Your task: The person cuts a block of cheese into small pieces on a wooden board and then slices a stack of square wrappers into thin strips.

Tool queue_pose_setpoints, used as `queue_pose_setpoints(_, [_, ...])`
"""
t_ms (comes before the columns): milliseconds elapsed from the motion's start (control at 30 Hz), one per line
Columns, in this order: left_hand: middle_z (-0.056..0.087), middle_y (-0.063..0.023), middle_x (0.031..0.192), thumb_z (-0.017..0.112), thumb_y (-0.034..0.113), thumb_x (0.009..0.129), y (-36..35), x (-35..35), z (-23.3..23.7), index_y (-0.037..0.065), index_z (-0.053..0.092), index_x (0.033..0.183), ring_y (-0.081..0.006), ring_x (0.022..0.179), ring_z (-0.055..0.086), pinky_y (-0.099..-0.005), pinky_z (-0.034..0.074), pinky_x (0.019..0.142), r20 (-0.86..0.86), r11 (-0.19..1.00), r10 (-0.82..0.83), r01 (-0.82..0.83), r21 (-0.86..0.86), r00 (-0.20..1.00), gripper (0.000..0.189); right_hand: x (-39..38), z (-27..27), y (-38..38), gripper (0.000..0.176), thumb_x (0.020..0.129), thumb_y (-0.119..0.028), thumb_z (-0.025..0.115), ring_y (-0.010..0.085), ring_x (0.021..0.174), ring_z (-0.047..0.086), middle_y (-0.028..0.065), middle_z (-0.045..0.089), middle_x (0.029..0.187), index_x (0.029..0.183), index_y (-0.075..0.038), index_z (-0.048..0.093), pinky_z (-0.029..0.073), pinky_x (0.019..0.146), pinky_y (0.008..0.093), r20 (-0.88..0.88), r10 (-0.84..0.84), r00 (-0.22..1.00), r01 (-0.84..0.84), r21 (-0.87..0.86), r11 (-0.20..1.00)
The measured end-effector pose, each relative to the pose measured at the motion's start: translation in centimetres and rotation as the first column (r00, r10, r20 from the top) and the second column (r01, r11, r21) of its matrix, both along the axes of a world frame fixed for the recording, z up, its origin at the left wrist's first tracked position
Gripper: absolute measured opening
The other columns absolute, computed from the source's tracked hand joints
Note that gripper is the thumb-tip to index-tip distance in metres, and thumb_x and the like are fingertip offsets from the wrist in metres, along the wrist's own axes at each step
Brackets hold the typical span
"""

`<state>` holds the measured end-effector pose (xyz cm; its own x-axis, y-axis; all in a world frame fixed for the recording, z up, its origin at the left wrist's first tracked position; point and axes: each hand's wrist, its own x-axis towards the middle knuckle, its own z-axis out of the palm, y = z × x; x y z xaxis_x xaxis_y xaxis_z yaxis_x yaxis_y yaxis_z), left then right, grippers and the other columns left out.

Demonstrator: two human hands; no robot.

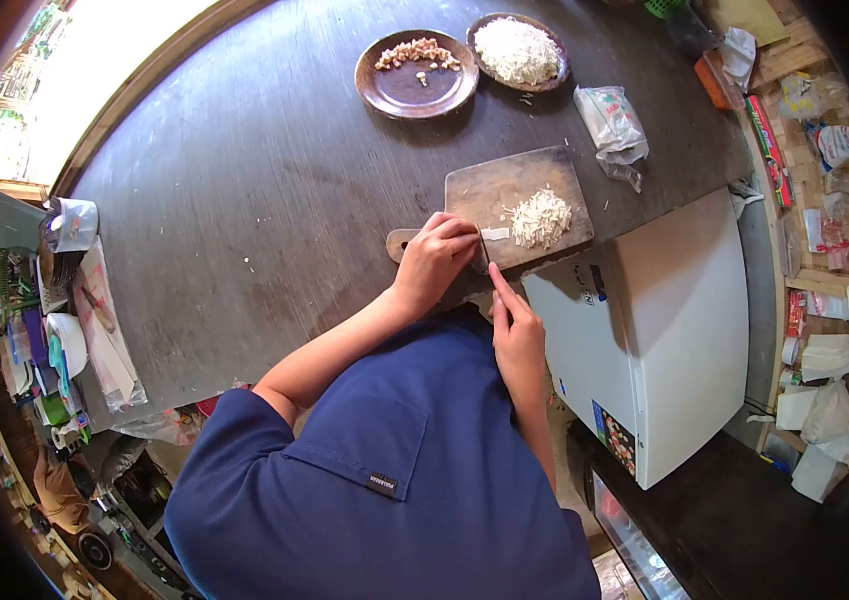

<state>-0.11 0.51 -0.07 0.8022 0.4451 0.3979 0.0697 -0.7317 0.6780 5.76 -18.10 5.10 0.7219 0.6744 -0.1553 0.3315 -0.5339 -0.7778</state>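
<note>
A wooden cutting board (489,187) with a handle lies near the table's front edge. My left hand (434,258) is closed over its left side, fingers curled and pressing on a pale food block mostly hidden beneath them. Thin white slices (495,234) lie just right of those fingers. My right hand (517,335) grips a knife (484,252), the index finger stretched along it; its blade is close against the left fingertips. A heap of thin white strips (541,218) rests on the board's right half.
Beyond the board stand a brown plate (414,103) with brown chunks and a plate of white shreds (516,52). A plastic packet (612,125) lies to the right. Below the table's right edge is a white fridge (684,330). Another knife (98,308) lies far left.
</note>
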Motion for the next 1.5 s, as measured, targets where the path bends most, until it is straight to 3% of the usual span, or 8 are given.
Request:
queue_pose_setpoints(433, [0.077, -0.0072, 0.106, 0.082, 0.004, 0.081, 0.4, 0.1, -0.4, 0.002, 0.083, 0.099, -0.0285, 0.106, 0.069, -0.0382, 0.058, 0.094, 0.039, 0.998, 0.013, -0.010, -0.067, 0.999, 0.017, 0.1, -0.3, 0.9, 0.047, 0.107, -0.010, 0.061, 0.0387, 0.079, 0.067, 0.0200, 0.069, 0.095, 0.151, -0.027, 0.063, 0.054, 0.075, 0.0453, -0.014, -0.031, 0.999, 0.032, 0.085, 0.996])
queue_pose_setpoints(733, [0.073, -0.0066, 0.108, 0.083, 0.002, 0.079, -0.3, 0.0, 0.0, 0.003, 0.083, 0.100, -0.0282, 0.107, 0.065, -0.0386, 0.057, 0.092, 0.049, 0.994, 0.069, -0.064, -0.089, 0.996, 0.021, 0.2, -0.5, 0.4, 0.046, 0.107, -0.011, 0.060, 0.0367, 0.078, 0.068, 0.0198, 0.069, 0.093, 0.150, -0.025, 0.064, 0.054, 0.075, 0.0454, -0.040, -0.035, 0.999, 0.035, 0.014, 0.999])
queue_pose_setpoints(833, [0.072, -0.0065, 0.109, 0.084, 0.001, 0.079, -0.4, 0.0, -0.3, 0.004, 0.083, 0.101, -0.0280, 0.108, 0.065, -0.0386, 0.057, 0.092, 0.045, 0.993, 0.069, -0.064, -0.099, 0.997, 0.022, 0.4, -0.4, 1.1, 0.046, 0.107, -0.011, 0.060, 0.0368, 0.079, 0.068, 0.0197, 0.069, 0.094, 0.150, -0.026, 0.064, 0.054, 0.075, 0.0453, -0.017, -0.027, 1.000, 0.028, 0.096, 0.995])
queue_pose_setpoints(933, [0.072, -0.0063, 0.110, 0.084, 0.001, 0.079, -0.1, 0.1, -0.5, 0.005, 0.083, 0.101, -0.0276, 0.108, 0.065, -0.0384, 0.057, 0.093, 0.060, 0.990, 0.076, -0.069, -0.125, 0.995, 0.023, 0.2, 0.4, 0.9, 0.046, 0.107, -0.010, 0.060, 0.0380, 0.080, 0.068, 0.0202, 0.070, 0.095, 0.150, -0.026, 0.064, 0.055, 0.076, 0.0452, -0.162, -0.064, 0.985, 0.067, 0.013, 0.998])
queue_pose_setpoints(1000, [0.072, -0.0061, 0.110, 0.084, 0.001, 0.078, -0.6, -0.1, -0.7, 0.005, 0.083, 0.101, -0.0273, 0.108, 0.065, -0.0382, 0.057, 0.093, 0.075, 0.985, 0.078, -0.066, -0.160, 0.994, 0.023, -0.2, 0.0, -0.1, 0.046, 0.107, -0.010, 0.061, 0.0346, 0.077, 0.068, 0.0194, 0.069, 0.092, 0.150, -0.025, 0.064, 0.054, 0.075, 0.0431, -0.062, -0.030, 0.998, 0.031, 0.027, 0.999])
queue_pose_setpoints(1100, [0.072, -0.0058, 0.108, 0.084, 0.001, 0.078, -0.5, 0.1, -0.4, 0.005, 0.083, 0.100, -0.0267, 0.108, 0.065, -0.0376, 0.056, 0.093, 0.060, 0.984, 0.100, -0.090, -0.152, 0.993, 0.022, -0.1, 0.2, -0.4, 0.046, 0.107, -0.010, 0.061, 0.0293, 0.074, 0.067, 0.0177, 0.067, 0.088, 0.150, -0.024, 0.064, 0.054, 0.074, 0.0413, -0.050, -0.011, 0.999, 0.013, 0.032, 0.999])
queue_pose_setpoints(1200, [0.072, -0.0058, 0.108, 0.084, 0.002, 0.079, -0.3, 0.1, -0.3, 0.005, 0.083, 0.099, -0.0267, 0.107, 0.065, -0.0374, 0.056, 0.093, 0.042, 0.987, 0.087, -0.081, -0.137, 0.995, 0.020, 0.4, 0.5, -0.6, 0.046, 0.107, -0.010, 0.061, 0.0248, 0.072, 0.066, 0.0169, 0.066, 0.085, 0.150, -0.024, 0.064, 0.054, 0.073, 0.0398, -0.149, -0.027, 0.988, 0.026, -0.008, 1.000])
queue_pose_setpoints(1500, [0.074, -0.0058, 0.107, 0.085, 0.002, 0.080, -0.1, 0.1, -0.7, 0.006, 0.084, 0.099, -0.0263, 0.107, 0.066, -0.0386, 0.057, 0.093, 0.068, 0.984, 0.081, -0.069, -0.164, 0.994, 0.019, 0.1, 0.6, -0.7, 0.045, 0.107, -0.009, 0.060, 0.0224, 0.071, 0.064, 0.0161, 0.067, 0.085, 0.150, -0.022, 0.065, 0.055, 0.073, 0.0377, -0.204, -0.045, 0.978, 0.053, 0.033, 0.998])
